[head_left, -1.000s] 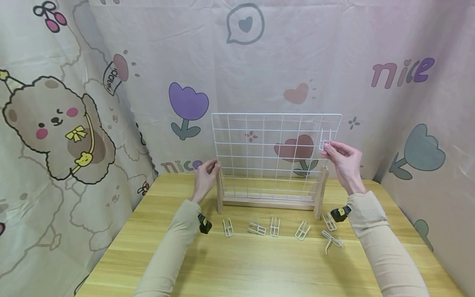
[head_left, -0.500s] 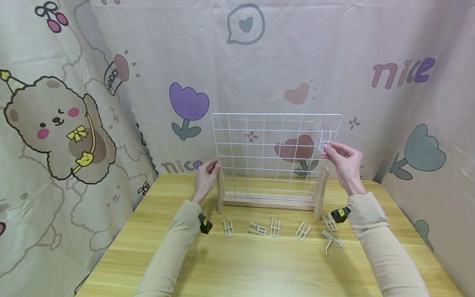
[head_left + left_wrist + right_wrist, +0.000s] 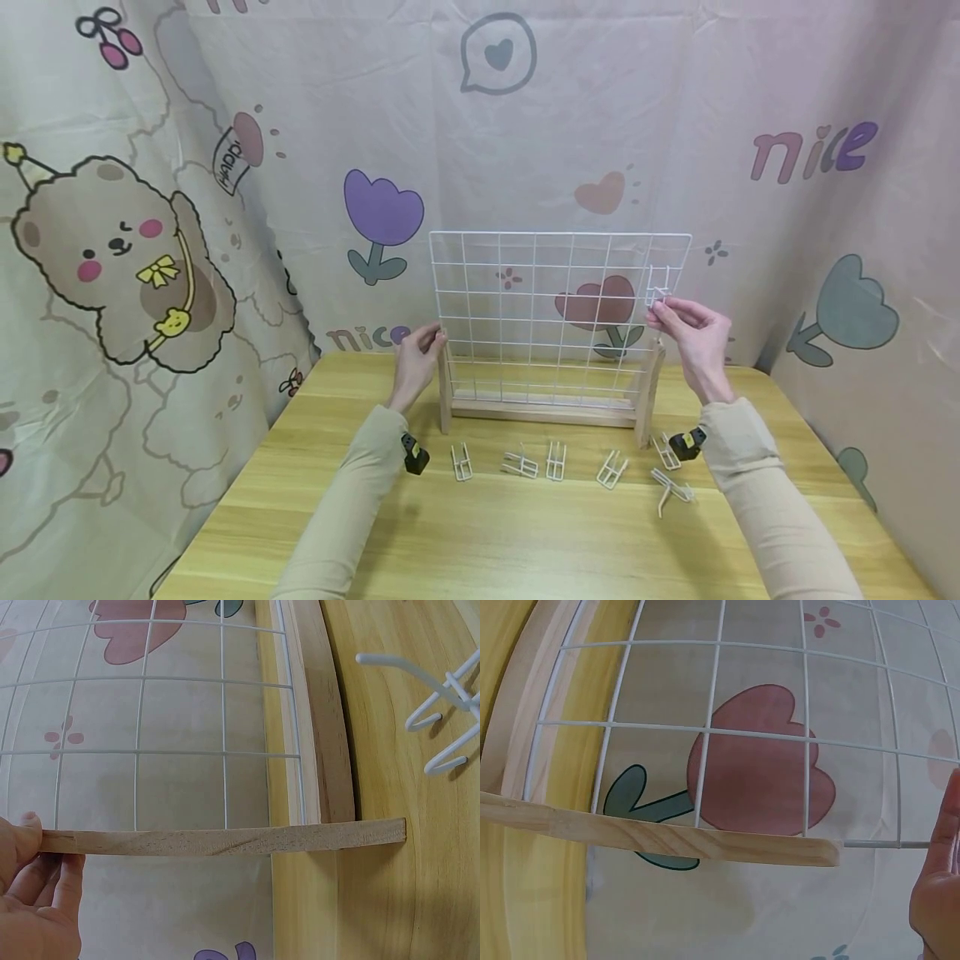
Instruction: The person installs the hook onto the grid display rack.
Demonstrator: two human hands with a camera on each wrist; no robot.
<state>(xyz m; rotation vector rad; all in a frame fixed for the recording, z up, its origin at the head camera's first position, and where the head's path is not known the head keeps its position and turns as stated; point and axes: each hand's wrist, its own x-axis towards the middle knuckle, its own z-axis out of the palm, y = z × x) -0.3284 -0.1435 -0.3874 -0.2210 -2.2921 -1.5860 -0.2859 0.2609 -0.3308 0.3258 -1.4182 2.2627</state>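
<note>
A white wire grid panel (image 3: pixel 552 293) stands upright in a wooden stand (image 3: pixel 543 411). My left hand (image 3: pixel 417 360) grips the top of the stand's left upright (image 3: pixel 225 841), thumb on one side and fingers on the other in the left wrist view. At the grid's upper right, a white wire hook (image 3: pixel 657 275) lies against the wires. My right hand (image 3: pixel 697 335) pinches its lower front end between thumb and fingers. In the right wrist view only part of that hand shows at the right edge, beyond the right upright (image 3: pixel 705 844); the hook is out of sight there.
Several loose white wire hooks lie on the wooden table in front of the stand, among them one at the left (image 3: pixel 461 462), one near the middle (image 3: pixel 556 461) and one at the right (image 3: pixel 672 485). A printed curtain (image 3: pixel 480 150) hangs behind and at both sides.
My right hand has dropped slightly, and more of the hook shows above its fingertips. The left hand stays on the upright. The head view has tipped a little.
</note>
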